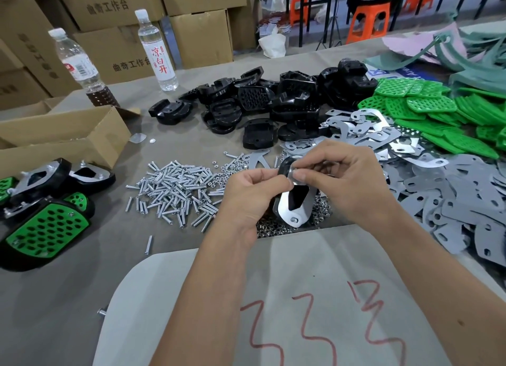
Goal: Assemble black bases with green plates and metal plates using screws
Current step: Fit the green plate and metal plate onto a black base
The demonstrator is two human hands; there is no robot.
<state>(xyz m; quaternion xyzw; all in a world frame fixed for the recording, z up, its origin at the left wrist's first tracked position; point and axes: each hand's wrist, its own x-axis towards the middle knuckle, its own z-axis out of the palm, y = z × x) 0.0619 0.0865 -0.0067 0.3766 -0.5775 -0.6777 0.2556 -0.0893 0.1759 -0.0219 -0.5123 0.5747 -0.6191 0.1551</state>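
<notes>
A grey-covered table (82,297) carries everything, with stacked cardboard boxes (202,37) behind its far edge. A heap of black bases (273,97) lies mid-table, green plates (427,111) are piled to the right of it, and loose metal plates (364,130) spread in front of both. Finished assemblies (46,228) sit at the left beside an open carton (65,135). Two water bottles (157,50) stand upright at the back left. Screws (175,190) are scattered left of the hands, with what look like small nuts (276,228) below them. Raised above the table, a black base with a metal plate on it (294,204) is held between both hands: the left hand (254,190) has its fingers curled around the upper end, and the right hand (347,179) pinches at that same end with thumb and forefinger, on something too small to identify.
</notes>
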